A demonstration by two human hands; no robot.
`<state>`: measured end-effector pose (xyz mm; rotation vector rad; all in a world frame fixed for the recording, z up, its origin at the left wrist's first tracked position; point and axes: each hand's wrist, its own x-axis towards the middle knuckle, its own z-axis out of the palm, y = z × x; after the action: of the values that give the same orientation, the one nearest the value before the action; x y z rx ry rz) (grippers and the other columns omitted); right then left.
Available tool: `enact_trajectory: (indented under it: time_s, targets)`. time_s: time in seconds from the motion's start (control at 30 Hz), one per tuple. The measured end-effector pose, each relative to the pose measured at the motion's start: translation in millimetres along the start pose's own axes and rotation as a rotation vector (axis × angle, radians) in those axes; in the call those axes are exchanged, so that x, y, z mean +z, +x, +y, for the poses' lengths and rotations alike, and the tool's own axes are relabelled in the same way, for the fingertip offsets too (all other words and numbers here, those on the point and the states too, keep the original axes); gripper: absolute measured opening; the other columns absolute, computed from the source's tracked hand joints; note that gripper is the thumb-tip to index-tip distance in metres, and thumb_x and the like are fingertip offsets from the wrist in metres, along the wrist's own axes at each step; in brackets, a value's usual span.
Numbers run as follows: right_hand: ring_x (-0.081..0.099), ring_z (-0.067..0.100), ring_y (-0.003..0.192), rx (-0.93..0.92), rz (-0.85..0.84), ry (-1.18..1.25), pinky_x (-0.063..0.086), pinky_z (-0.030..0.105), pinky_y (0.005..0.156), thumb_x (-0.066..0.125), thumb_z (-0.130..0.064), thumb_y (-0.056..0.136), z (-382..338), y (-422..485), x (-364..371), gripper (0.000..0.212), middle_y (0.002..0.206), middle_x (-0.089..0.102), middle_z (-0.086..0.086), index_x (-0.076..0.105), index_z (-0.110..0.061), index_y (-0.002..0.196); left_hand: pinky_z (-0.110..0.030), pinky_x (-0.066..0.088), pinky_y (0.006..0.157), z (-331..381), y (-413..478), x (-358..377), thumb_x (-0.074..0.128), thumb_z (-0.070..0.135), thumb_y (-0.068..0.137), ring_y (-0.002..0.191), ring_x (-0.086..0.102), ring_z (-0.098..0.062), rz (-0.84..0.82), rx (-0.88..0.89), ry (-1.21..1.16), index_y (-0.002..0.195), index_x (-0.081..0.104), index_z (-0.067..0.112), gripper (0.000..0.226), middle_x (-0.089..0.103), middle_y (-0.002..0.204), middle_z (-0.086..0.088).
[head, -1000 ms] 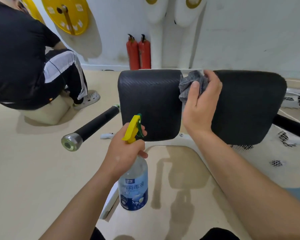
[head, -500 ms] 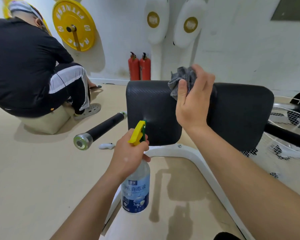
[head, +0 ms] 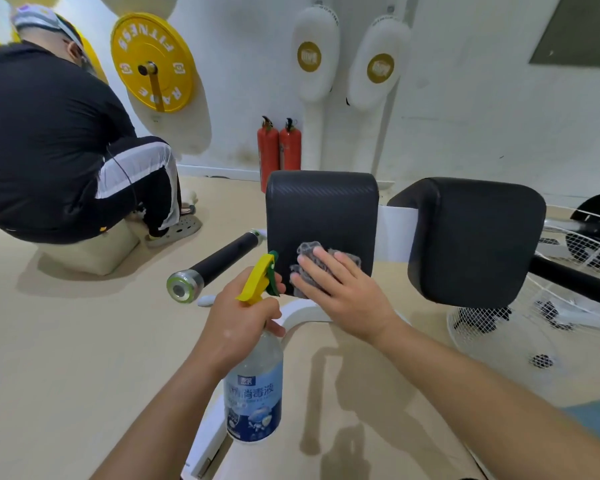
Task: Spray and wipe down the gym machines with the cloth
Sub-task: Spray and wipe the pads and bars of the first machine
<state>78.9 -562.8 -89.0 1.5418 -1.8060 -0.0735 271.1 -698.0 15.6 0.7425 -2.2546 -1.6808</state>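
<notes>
Two black pads of a white-framed gym machine face me: the left pad (head: 321, 209) and the right pad (head: 471, 237). My right hand (head: 343, 292) presses a grey cloth (head: 307, 254) flat against the lower part of the left pad, fingers spread and straight. My left hand (head: 241, 320) grips the neck of a clear spray bottle (head: 253, 400) with a yellow trigger and a blue label, held upright just left of the cloth.
A black handle bar (head: 219, 263) with a silver end cap sticks out left of the pad. A person in black (head: 49, 143) squats on a block at the left. Two red fire extinguishers (head: 278, 147) stand by the wall. A white fan (head: 548, 323) lies at the right.
My right hand has swept the cloth from the top edge between the pads down to the lower front of the left pad. The spray bottle has stayed about where it was.
</notes>
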Motion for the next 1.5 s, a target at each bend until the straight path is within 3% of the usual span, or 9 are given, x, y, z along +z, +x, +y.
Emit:
enact_trajectory:
  time_s: [0.1,0.3,0.43,0.57,0.7,0.83,1.2,1.3,1.5]
  targets:
    - [0.033,0.038,0.145,-0.064,0.011,0.009,0.033,0.049,0.117,0.047,-0.011,0.102,36.4,15.4,-8.2,0.048,0.157,0.038,0.013,0.044,-0.017,0.149,-0.044,0.055,0.079,-2.7,2.4,-4.3,0.062,0.004,0.080,0.065,0.076,-0.029,0.018,-0.014,0.008,0.104,0.066,0.013,0.027,0.071,0.100,-0.014]
    - [0.044,0.036,0.139,0.372,0.195,0.183,0.039,0.046,0.114,0.054,-0.007,0.099,50.6,97.8,-16.5,0.040,0.146,0.051,0.018,0.056,-0.006,0.139,-0.031,0.050,0.068,-4.9,8.4,-5.0,0.058,-0.003,0.086,0.064,0.075,-0.025,0.056,-0.008,0.021,0.103,0.066,0.014,0.026,0.071,0.099,-0.007]
    - [0.040,0.036,0.142,0.149,0.149,0.215,0.034,0.047,0.117,0.043,-0.004,0.102,-2.2,60.4,1.2,0.042,0.150,0.046,0.017,0.053,-0.007,0.142,-0.038,0.054,0.072,-5.9,11.3,-4.8,0.058,-0.006,0.084,0.064,0.075,-0.027,0.062,0.001,0.011,0.099,0.064,0.009,0.022,0.069,0.096,-0.016]
    - [0.037,0.033,0.144,-0.169,-0.021,0.161,0.033,0.046,0.118,0.049,-0.007,0.100,-0.6,32.6,-2.4,0.043,0.153,0.045,0.014,0.053,-0.010,0.142,-0.027,0.055,0.064,-7.4,11.2,-5.2,0.059,-0.004,0.084,0.064,0.075,-0.025,0.054,-0.021,0.037,0.099,0.064,0.010,0.021,0.070,0.091,-0.014]
    - [0.045,0.036,0.138,0.074,0.161,0.167,0.036,0.049,0.115,0.057,-0.004,0.097,51.0,97.8,-17.1,0.038,0.147,0.052,0.014,0.062,-0.011,0.133,-0.046,0.054,0.082,-10.6,11.3,-6.0,0.060,0.009,0.079,0.063,0.075,-0.025,0.042,-0.037,0.013,0.101,0.064,0.011,0.023,0.068,0.098,-0.016]
    - [0.045,0.034,0.138,0.259,0.140,0.207,0.031,0.042,0.118,0.066,-0.006,0.093,45.0,137.6,-17.1,0.044,0.144,0.054,0.014,0.060,-0.011,0.136,-0.051,0.057,0.084,-13.9,12.1,-5.7,0.060,0.009,0.080,0.064,0.075,-0.024,0.068,-0.049,0.013,0.102,0.063,0.014,0.023,0.069,0.101,-0.014]
    - [0.040,0.031,0.143,-0.113,0.011,0.166,0.036,0.045,0.116,0.045,-0.008,0.103,2.0,3.3,1.9,0.035,0.150,0.049,0.011,0.063,-0.012,0.132,-0.033,0.053,0.067,-23.2,24.7,6.7,0.058,-0.003,0.087,0.063,0.075,-0.024,0.053,-0.022,0.024,0.102,0.063,0.015,0.024,0.070,0.099,-0.006]
    - [0.042,0.036,0.141,-0.025,0.051,0.129,0.036,0.048,0.116,0.043,-0.007,0.104,43.2,17.0,-12.4,0.034,0.148,0.050,0.013,0.063,-0.009,0.132,-0.028,0.049,0.067,-20.7,26.2,16.4,0.058,0.000,0.087,0.064,0.075,-0.022,0.023,-0.021,0.028,0.103,0.064,0.018,0.025,0.070,0.099,-0.005]
    - [0.041,0.039,0.140,0.497,0.262,0.221,0.041,0.052,0.112,0.040,-0.010,0.103,53.7,44.9,-15.8,0.038,0.145,0.051,0.018,0.061,-0.004,0.134,-0.007,0.046,0.053,-20.0,27.9,31.6,0.059,0.000,0.086,0.066,0.074,-0.015,0.022,-0.020,0.045,0.103,0.063,0.021,0.027,0.069,0.098,-0.002]
